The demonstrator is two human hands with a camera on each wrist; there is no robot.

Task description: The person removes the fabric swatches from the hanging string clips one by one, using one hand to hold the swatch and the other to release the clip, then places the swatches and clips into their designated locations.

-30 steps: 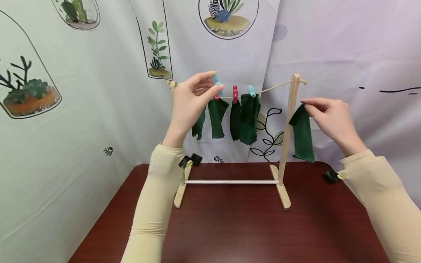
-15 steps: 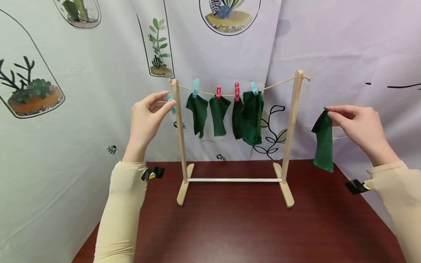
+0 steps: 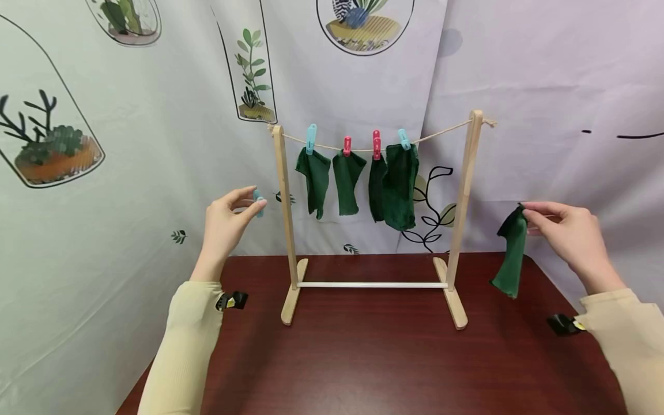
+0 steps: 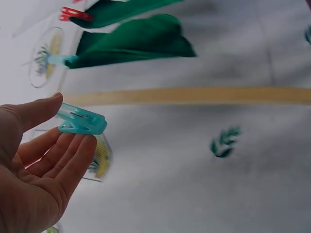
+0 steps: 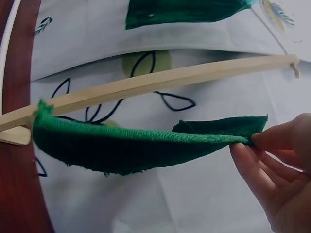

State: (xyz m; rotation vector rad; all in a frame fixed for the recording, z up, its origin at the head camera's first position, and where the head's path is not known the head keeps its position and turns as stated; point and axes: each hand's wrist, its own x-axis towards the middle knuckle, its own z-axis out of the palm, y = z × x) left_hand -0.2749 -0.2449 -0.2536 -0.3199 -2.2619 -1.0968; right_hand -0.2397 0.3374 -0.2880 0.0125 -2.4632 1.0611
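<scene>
Handling the green cloth piece beside the rack

Green cloth piece: hangs in the air, right of the rack. Expect low weight, limp folds and little slip; its ragged edge suggests fraying, so avoid tugging loose threads. Hold it by an upper corner, as the right hand does, its thumb and fingers pinching the fabric.

Clothespin: left of the rack, pinched by the fingers of the left hand; probably light, stiff plastic.

Hung cloths: clipped to the rack's cord.

Bench: beneath the rack.
</scene>
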